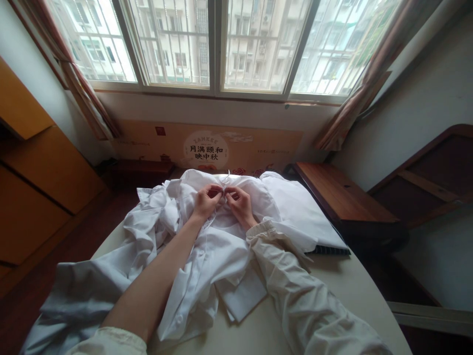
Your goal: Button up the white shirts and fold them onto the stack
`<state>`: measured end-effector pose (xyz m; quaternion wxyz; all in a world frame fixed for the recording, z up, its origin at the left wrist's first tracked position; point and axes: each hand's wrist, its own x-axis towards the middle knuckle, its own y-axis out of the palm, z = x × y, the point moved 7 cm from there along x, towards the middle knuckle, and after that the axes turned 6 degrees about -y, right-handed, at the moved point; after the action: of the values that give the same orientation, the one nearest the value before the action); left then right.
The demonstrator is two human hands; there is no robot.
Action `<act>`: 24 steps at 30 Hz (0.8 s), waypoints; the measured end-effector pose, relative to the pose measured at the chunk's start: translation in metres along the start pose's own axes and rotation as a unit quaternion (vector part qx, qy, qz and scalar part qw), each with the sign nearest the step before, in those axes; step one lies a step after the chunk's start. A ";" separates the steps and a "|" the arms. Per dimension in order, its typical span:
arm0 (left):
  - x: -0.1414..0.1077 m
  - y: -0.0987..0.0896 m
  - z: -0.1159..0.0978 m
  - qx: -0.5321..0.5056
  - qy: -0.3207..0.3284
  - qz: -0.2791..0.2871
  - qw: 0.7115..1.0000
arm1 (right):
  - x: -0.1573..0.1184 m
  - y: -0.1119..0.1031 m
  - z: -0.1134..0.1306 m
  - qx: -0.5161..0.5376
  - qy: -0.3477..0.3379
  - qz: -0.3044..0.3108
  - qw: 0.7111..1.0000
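Observation:
A crumpled white shirt (218,251) with a row of buttons lies spread over the round table (266,330). Near its far part, my left hand (207,201) has its fingertips pinched together on the shirt fabric. Right beside it, my right hand (239,203) pinches the same spot, the two sets of fingertips almost touching. A thin loop of thread or cord stands up just beyond the fingers. Whatever small part lies between the fingertips is too small to make out.
More white cloth (299,209) lies at the right over a dark striped item (330,250). A wooden desk (340,192) stands at the back right, orange cabinets (40,192) at the left. Grey-white fabric (84,291) hangs over the table's left edge.

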<state>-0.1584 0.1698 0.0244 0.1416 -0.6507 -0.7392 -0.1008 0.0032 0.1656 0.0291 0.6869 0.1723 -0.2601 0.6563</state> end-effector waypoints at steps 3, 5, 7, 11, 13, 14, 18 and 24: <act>-0.002 0.001 -0.001 0.005 0.004 0.005 1.000 | 0.000 -0.003 0.000 -0.008 0.019 -0.012 1.000; -0.004 0.002 -0.003 0.009 0.009 0.013 1.000 | 0.000 -0.005 0.000 -0.018 0.029 -0.019 0.999; -0.005 0.003 -0.002 0.006 0.006 0.022 1.000 | 0.000 -0.006 0.001 -0.030 0.027 -0.022 0.999; -0.002 0.002 0.002 -0.004 -0.002 0.014 1.000 | 0.000 -0.008 0.003 -0.062 0.001 -0.022 0.998; 0.000 0.000 0.005 0.003 0.000 0.003 1.000 | 0.000 -0.007 0.004 -0.073 -0.012 -0.021 0.997; 0.000 -0.001 0.006 0.011 0.002 -0.001 1.000 | 0.000 -0.007 0.005 -0.076 -0.018 -0.018 0.997; 0.000 0.000 0.005 0.058 0.011 0.001 0.998 | 0.000 -0.004 0.006 -0.078 -0.034 -0.012 0.996; -0.003 0.002 0.000 0.095 0.023 0.017 0.995 | 0.001 -0.002 0.003 -0.069 -0.023 -0.005 0.997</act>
<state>-0.1560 0.1674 0.0231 0.2215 -0.6445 -0.7306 -0.0424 0.0051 0.1645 0.0326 0.6943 0.1407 -0.3193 0.6295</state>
